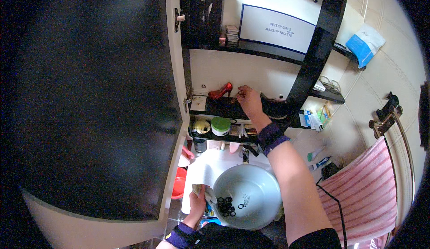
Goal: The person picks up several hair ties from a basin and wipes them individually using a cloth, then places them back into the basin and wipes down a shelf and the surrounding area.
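Observation:
My right hand [249, 102] reaches into the open cabinet, over the black middle shelf [208, 107]. Its fingers are pinched together; whatever they hold is too small to make out. Just left of the fingertips stands a shiny red high-heeled shoe ornament [220, 90]. A dark bristled brush [274, 106] lies to the right of that hand, partly hidden by it. Lower down, my left hand [195, 205] is closed on a crumpled greyish cloth [209, 195] beside the rim of a pale blue basin [264, 220]. Several black rings [227, 206] lie in the basin.
A dark cabinet door [98, 101] stands open at left. The shelf below bears a green-lidded jar [220, 126]; a white boxed palette [277, 28] and a black box [204, 13] stand above. At right hang a pink striped towel [365, 195] and a black cord [339, 206].

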Available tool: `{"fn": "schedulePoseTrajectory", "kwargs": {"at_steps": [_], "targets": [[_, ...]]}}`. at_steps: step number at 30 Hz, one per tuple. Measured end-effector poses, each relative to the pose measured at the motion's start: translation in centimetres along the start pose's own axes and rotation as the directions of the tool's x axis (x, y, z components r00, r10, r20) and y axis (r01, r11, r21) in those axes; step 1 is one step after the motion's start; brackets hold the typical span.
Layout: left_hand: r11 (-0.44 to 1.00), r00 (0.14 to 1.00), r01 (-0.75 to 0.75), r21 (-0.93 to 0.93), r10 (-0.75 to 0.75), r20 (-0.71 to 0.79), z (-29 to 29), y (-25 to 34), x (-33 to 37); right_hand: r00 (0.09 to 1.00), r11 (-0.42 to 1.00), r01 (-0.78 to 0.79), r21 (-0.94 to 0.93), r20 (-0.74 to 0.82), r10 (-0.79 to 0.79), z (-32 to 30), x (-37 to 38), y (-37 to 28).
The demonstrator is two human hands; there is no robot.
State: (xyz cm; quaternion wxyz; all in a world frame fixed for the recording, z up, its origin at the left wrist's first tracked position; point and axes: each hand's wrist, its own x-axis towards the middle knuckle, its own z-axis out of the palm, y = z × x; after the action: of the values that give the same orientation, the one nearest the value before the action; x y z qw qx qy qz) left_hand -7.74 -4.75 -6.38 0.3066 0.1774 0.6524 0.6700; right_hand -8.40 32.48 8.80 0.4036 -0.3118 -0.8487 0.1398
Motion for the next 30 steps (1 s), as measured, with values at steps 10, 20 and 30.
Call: {"fn": "schedulePoseTrajectory", "kwargs": {"at_steps": [10, 20, 30], "targets": [[1.000, 0.999, -0.010, 0.012, 0.011, -0.037, -1.7, -2.2, 1.0, 0.997, 0.995, -0.024, -0.092, 0.071, 0.030, 1.5, 2.0, -1.1], [0.998, 0.998, 0.055, -0.007, -0.055, -0.021, -0.9, -2.5, 1.2, 0.999, 0.999, -0.012, -0.041, 0.036, 0.013, 1.9, 3.1, -0.1], [0.992, 0.991, 0.124, 0.004, -0.124, 0.040, -1.0, -2.3, 1.0, 0.998, 0.997, -0.021, -0.068, 0.061, 0.025, 3.0, 2.0, 1.2]]}}
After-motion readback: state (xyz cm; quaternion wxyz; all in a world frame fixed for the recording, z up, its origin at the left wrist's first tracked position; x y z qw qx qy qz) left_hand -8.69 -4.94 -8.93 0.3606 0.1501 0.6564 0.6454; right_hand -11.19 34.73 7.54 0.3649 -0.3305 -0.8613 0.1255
